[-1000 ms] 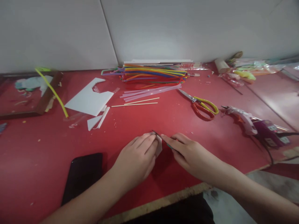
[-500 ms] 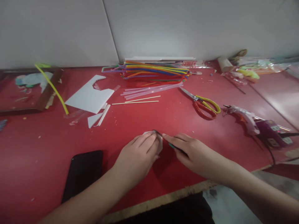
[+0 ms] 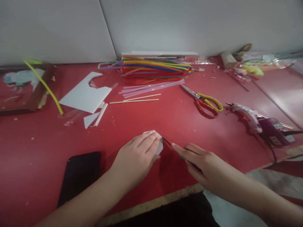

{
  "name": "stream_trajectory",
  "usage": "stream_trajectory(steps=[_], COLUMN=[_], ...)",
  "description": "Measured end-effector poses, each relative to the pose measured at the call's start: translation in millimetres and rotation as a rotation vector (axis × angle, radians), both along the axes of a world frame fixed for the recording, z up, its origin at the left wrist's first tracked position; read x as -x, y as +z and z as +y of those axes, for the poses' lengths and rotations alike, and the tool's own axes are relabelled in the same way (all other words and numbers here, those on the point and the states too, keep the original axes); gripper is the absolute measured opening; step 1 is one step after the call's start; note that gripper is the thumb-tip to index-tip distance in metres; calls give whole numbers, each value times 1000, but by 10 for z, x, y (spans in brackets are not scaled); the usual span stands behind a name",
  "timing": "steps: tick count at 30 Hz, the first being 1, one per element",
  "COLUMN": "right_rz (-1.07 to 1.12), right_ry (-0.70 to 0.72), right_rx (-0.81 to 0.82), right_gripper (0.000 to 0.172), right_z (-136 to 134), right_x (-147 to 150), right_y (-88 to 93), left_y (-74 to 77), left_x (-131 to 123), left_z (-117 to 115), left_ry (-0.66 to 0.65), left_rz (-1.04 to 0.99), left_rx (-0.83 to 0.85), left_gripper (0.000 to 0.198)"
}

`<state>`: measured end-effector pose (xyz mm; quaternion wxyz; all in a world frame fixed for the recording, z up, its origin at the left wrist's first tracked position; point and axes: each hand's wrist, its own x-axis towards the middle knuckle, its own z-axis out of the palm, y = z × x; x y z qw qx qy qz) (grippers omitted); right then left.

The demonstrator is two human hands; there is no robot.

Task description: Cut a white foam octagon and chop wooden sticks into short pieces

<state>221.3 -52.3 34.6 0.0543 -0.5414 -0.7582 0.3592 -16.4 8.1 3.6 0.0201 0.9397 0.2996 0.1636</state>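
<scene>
My left hand point(image 3: 140, 150) lies over a small white foam board piece point(image 3: 159, 147), holding it down against the red table with its fingers together. Much of that piece is hidden under the fingers; its cut, angled edge shows on the right. My right hand point(image 3: 199, 160) is closed around a craft knife point(image 3: 167, 141) with a thin dark blade and a bit of green at the handle. The blade's tip is at the right edge of the foam board piece; the rest of the handle is hidden in the palm.
A black phone point(image 3: 80, 176) lies left of my arm. Farther back are foam board offcuts point(image 3: 86, 94), wooden sticks point(image 3: 142, 101), pink glue sticks point(image 3: 151, 89) and colourful pipe cleaners point(image 3: 153, 67). Scissors point(image 3: 201, 101), a hot glue gun point(image 3: 246, 116) and a purple box point(image 3: 274, 132) lie right.
My right hand has drawn the knife right and toward me, so more of the blade shows. My left hand stays on the foam board piece. The view has shifted slightly.
</scene>
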Motion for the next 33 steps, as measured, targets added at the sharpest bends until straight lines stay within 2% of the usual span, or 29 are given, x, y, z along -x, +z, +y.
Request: stream_trajectory(steps=[5,12,18,20,23,25,28,30,32,33], right_rz=[-22,74,56,42,81,142,297,453,605,677], right_ry=[-34,-130,-288,-341,-392,-395,-438,-467,-478,-500], right_rx=[26,-71,-225,-291,-370,-353,-309,-284,-184,-85], right_gripper=[64,56,47,46,40,32,26,25,25,27], right_z=[-80,-154,-80,-5,144,268,501,675,832,892], right_x=[-36,-105,-92,-83,-48,-7,65,102,120,118], right_y=[31,-16,-91,-113,-92,-45,-6,-42,-122,-170], left_y=[6,-15,-24,0,71,128,184,190,179,173], left_x=[9,33,71,82,91,95,98,97,93,91], left_z=[9,37,73,101,132,136,131,137,151,158], left_ry=[8,10,116,128,191,261,305,247,149,105], left_rz=[0,-19,-55,-59,-119,-269,-569,-622,-518,-443], left_rx=[37,137,286,310,371,385,251,162,180,226], left_gripper=[38,40,69,73,58,42,24,15,9,15])
